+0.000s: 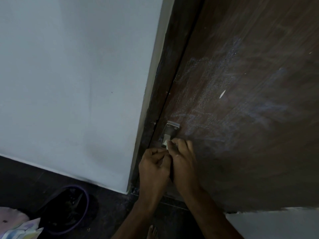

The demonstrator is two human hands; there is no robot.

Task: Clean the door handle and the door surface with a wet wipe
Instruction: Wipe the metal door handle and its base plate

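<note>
Right hand (183, 157): wet wipe (166, 145) pinched against door handle (170, 133) | left hand (154, 167): curled, hold unclear | door (241, 100): chalk-smeared

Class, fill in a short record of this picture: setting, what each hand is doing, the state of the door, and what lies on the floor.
setting: brown door beside a pale wall
left hand: curled by the metal handle
right hand: pinches a white wipe against the handle
door state: pale chalky smears above the handle
floor: dark bin, lower left
</note>
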